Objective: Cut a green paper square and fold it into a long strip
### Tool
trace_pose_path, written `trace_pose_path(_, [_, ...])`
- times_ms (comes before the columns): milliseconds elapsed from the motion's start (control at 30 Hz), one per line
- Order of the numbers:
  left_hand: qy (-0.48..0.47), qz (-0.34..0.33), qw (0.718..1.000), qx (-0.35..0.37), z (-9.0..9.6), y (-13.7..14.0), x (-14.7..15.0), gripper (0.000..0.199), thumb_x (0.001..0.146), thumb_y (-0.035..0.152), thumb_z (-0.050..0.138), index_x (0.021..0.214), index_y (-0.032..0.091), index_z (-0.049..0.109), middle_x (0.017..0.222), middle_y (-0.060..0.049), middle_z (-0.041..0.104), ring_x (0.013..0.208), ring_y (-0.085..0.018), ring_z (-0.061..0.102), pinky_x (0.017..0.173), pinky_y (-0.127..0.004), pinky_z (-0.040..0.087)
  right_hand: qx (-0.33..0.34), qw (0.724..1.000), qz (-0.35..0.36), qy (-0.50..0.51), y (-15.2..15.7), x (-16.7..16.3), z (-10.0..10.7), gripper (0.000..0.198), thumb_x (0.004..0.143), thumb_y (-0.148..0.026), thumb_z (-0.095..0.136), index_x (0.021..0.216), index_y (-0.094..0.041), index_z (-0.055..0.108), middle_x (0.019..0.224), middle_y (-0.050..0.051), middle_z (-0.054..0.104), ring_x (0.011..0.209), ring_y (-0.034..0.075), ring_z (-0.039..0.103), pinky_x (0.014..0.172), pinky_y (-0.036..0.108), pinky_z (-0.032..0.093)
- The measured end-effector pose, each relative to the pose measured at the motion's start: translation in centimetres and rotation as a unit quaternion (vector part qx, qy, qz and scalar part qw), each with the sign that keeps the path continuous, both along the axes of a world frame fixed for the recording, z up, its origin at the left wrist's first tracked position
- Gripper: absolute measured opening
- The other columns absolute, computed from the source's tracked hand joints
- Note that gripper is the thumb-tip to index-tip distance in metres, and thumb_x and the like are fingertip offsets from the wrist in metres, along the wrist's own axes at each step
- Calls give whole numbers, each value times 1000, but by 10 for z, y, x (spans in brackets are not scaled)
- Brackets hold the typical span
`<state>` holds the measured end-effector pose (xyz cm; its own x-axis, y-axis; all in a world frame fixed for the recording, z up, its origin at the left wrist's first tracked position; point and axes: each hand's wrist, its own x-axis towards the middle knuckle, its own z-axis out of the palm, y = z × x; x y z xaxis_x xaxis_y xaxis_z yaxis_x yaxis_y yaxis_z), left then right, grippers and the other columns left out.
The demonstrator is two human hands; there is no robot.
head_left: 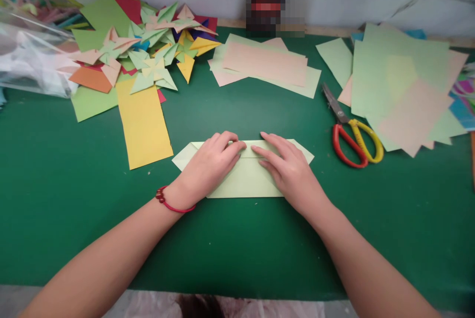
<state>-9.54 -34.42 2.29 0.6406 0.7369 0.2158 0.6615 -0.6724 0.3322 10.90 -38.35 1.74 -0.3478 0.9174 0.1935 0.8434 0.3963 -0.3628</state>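
A pale green sheet of paper (245, 177) lies in front of me on the table. Both its far corners are folded into slanted points, and a narrow strip is turned over along the far edge. My left hand (211, 162) rests on the left part, its fingers bent at the far edge and the thumb alongside, closed on the folded strip. On the right part, my right hand (287, 167) lies with fingers stretched and apart, touching the strip. The hands cover parts of both folded sides. A red cord bracelet (178, 208) circles my left wrist.
Scissors (347, 120) with red and yellow handles lie to the right, beside stacked paper sheets (401, 70). Pale paper strips (267, 63) lie at the back. Folded paper stars (156, 68), a yellow sheet (143, 130) and a clear plastic bag (33, 61) are at left.
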Motion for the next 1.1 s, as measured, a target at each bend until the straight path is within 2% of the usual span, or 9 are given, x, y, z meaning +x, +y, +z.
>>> trace_pose_path(133, [14,-1,1000,0,3,0,-1,22,93,19,38,107,16,54,105,-11,55,86,-19,50,74,-35,45,5,1000,0,-5,0,0,-1,30,91,-23,45,119,-23,57,136,9,48,126,23,42,98,43,41])
trace_pose_path(333, [-6,-12,997,-78,9,6,-13,23,91,17,40,109,19,55,108,-8,53,95,-19,50,81,-35,45,4,1000,-1,-2,0,0,0,30,91,-22,44,118,-23,57,135,9,49,126,23,43,98,44,42])
trace_pose_path(500, [-14,-24,994,-102,11,20,-32,26,89,13,41,103,22,60,107,-6,53,95,-19,51,83,-37,45,-1,1000,1,4,0,0,1,29,91,-21,44,117,-24,57,135,9,49,126,24,43,96,47,43])
trace_pose_path(633, [-38,-8,991,-125,12,24,-38,29,89,11,39,100,22,63,103,-6,53,94,-18,52,82,-35,45,-2,1000,1,4,0,0,1,29,91,-21,44,117,-24,57,135,10,49,126,24,43,96,46,43])
trace_pose_path(733, [-45,-7,990,-132,12,24,-38,28,89,12,39,100,22,63,103,-6,53,94,-17,53,82,-33,45,2,1000,5,-1,0,1,1,29,91,-20,45,117,-22,57,135,10,49,126,23,42,97,44,42])
trace_pose_path(833, [-35,-11,990,-133,12,24,-37,18,88,21,49,101,22,62,103,-5,52,96,-18,52,85,-35,44,4,1000,6,-6,0,1,1,29,91,-20,45,117,-21,58,135,10,49,126,23,42,98,43,42])
trace_pose_path(933, [-15,-11,992,-121,12,24,-36,20,84,28,58,103,22,60,104,-5,51,97,-19,51,87,-37,43,5,1000,6,-6,0,0,1,28,91,-20,45,116,-21,58,135,10,49,125,23,43,97,44,42])
trace_pose_path(1100, [1,-30,994,-107,10,24,-36,18,86,25,54,103,21,58,107,-6,52,98,-20,50,86,-38,42,0,1000,4,4,1,0,1,29,91,-21,44,116,-23,57,135,10,49,125,24,43,96,46,43])
